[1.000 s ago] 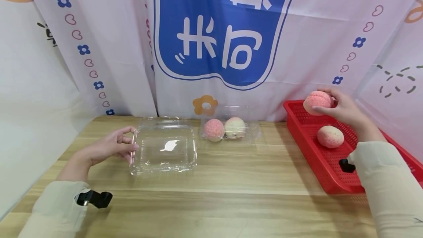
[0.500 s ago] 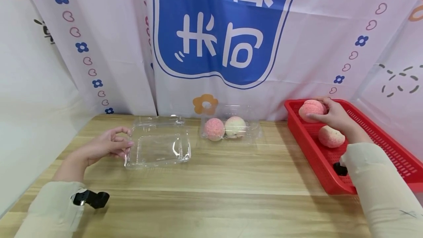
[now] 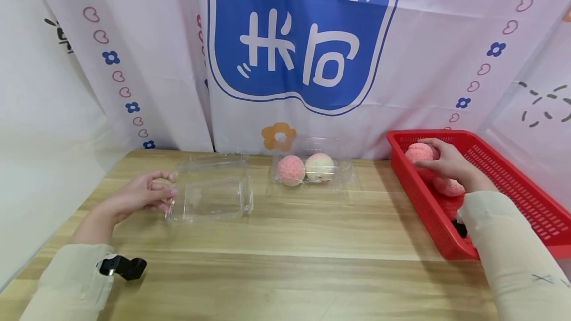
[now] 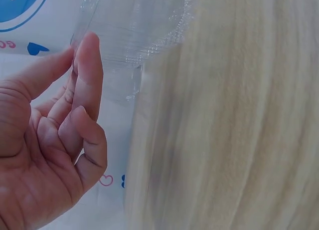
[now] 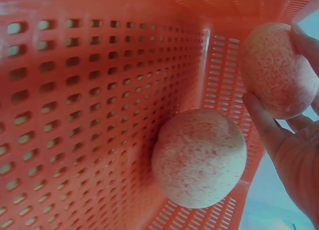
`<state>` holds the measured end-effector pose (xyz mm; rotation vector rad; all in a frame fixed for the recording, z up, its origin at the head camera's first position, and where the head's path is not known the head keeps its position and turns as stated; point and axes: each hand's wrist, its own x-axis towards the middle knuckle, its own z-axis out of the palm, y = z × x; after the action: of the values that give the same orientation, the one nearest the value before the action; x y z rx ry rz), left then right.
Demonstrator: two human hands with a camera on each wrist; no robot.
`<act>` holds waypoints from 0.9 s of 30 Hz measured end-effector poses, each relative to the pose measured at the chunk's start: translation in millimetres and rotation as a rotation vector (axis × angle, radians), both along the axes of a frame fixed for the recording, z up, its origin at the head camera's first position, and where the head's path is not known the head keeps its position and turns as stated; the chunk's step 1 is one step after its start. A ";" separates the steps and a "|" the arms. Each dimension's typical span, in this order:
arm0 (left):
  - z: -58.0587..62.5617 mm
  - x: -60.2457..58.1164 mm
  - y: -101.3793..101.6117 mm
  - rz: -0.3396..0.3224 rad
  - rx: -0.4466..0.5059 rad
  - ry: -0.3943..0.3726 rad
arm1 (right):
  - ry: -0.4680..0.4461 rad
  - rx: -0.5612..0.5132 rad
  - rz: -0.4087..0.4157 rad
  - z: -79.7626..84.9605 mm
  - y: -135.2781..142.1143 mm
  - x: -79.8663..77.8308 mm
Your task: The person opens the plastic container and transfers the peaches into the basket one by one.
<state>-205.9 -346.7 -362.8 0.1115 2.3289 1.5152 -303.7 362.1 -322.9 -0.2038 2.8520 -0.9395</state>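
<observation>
My left hand [image 3: 138, 195] pinches the left edge of a clear plastic box [image 3: 214, 199] near the back left of the table. In the left wrist view, thumb and forefinger meet at the edge of its thin plastic [image 4: 134, 25]. At the right, my right hand [image 3: 452, 163] grips a pink peach [image 3: 418, 153] inside the far end of a red basket [image 3: 415, 207]. Below it lies a second peach [image 3: 447, 187], pale with pink specks, fully visible in the right wrist view [image 5: 199, 160]. There the held peach [image 5: 279, 73] sits between thumb and fingers, apart from the other.
Another clear box [image 3: 341, 177] stands at the back middle, holding a pink peach [image 3: 291, 170] and a cream one [image 3: 319, 167]. Behind the wooden table [image 3: 285, 271] hangs a printed cloth [image 3: 370, 128]. The basket's raised walls surround the right hand.
My right hand has lowered the pink peach from above the basket's far end down into it. The left hand's box has shifted slightly left and tilted.
</observation>
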 end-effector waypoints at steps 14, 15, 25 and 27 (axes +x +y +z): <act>-2.3 -2.1 -9.4 0.076 -0.123 0.077 | -0.098 0.026 0.078 -9.3 4.6 -0.4; -2.1 -2.3 -10.0 0.077 -0.127 0.076 | -0.102 0.024 0.082 -9.4 4.4 -0.7; -2.7 0.0 -15.0 0.067 -0.155 0.069 | -0.150 0.029 0.097 -11.2 3.8 0.9; -2.8 0.6 -15.7 0.065 -0.160 0.067 | -0.169 0.031 0.097 -12.1 4.6 0.7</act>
<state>-205.3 -362.5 -365.7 0.0466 2.5189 1.3674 -303.0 366.8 -335.0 -0.2450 2.6749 -0.8506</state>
